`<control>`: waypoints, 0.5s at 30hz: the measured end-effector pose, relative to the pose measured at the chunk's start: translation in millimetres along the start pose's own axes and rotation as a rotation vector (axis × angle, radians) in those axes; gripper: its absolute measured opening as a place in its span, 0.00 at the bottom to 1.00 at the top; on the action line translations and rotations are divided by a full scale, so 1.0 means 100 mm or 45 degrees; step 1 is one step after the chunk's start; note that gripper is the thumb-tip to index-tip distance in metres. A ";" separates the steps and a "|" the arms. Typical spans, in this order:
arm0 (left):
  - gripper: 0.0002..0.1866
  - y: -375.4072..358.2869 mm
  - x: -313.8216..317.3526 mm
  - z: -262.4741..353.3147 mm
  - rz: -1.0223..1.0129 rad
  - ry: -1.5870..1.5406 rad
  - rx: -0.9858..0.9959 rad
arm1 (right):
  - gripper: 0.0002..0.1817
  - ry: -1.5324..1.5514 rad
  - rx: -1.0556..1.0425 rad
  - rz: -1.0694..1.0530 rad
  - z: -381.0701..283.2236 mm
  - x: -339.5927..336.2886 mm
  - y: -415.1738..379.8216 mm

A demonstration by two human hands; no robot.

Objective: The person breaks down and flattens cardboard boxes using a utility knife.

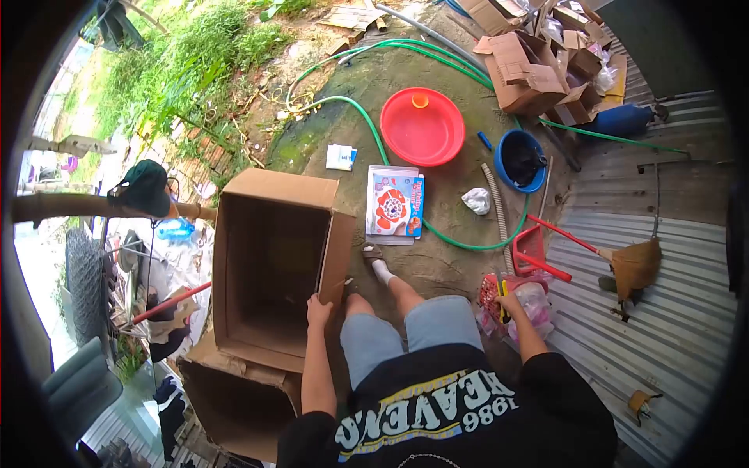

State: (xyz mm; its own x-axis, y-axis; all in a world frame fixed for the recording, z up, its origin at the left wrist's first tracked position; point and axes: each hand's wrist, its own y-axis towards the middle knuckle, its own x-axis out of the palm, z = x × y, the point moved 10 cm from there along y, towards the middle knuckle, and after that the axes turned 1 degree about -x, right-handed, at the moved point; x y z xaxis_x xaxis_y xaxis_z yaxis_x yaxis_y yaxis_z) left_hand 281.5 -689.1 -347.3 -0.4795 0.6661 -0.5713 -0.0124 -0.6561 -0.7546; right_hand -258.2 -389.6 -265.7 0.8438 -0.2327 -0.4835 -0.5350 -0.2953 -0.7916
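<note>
My left hand [318,310] grips the right edge of a large open cardboard box [337,242], close to its lower corner. The box lies with its opening toward me, and its inside is dark. Out to the right, my right hand [512,306] is closed around a yellow and black box cutter [502,293]. Just beneath that hand stands a pink-red basket [488,295] with clear plastic bags in it. A second open cardboard box [234,402] sits below the first, partly hidden behind it.
Ahead lie a flat toy box [396,204], a red basin [421,136], a blue bucket [521,160] and a crumpled white bag [476,200]. A green hose [367,117] curves across the ground. A red dustpan [530,249] is at right; cardboard boxes [523,74] are piled beyond.
</note>
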 end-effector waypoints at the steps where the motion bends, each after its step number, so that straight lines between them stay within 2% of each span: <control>1: 0.35 -0.05 -0.06 0.10 -0.012 0.048 -0.026 | 0.08 0.037 -0.001 -0.135 -0.03 0.25 0.24; 2: 0.35 -0.02 -0.10 0.18 -0.011 0.075 -0.035 | 0.07 0.076 -0.008 -0.274 -0.09 0.52 0.48; 4: 0.34 0.07 -0.15 0.42 0.130 0.177 0.181 | 0.10 -0.030 -0.058 -0.288 -0.33 0.90 0.95; 8: 0.30 0.41 -0.07 0.79 0.169 0.190 0.254 | 0.10 0.081 -0.275 -0.156 -0.83 1.48 1.90; 10: 0.22 0.50 -0.14 0.91 0.403 -0.046 0.326 | 0.10 0.018 -0.250 -0.069 -0.82 1.72 2.43; 12: 0.18 0.47 -0.14 0.92 0.440 -0.048 0.304 | 0.10 -0.144 -0.257 -0.009 -0.72 1.94 2.92; 15: 0.12 0.50 -0.16 0.92 0.530 -0.073 0.328 | 0.11 -0.090 -0.155 -0.028 -0.41 2.32 3.68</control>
State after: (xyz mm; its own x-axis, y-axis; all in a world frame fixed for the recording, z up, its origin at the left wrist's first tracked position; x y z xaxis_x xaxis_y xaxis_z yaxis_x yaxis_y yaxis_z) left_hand 207.6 -764.7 -346.3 -0.5373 0.3130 -0.7832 -0.0227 -0.9336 -0.3575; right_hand -261.3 -589.9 -653.7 0.8538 -0.1605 -0.4953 -0.5140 -0.4111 -0.7528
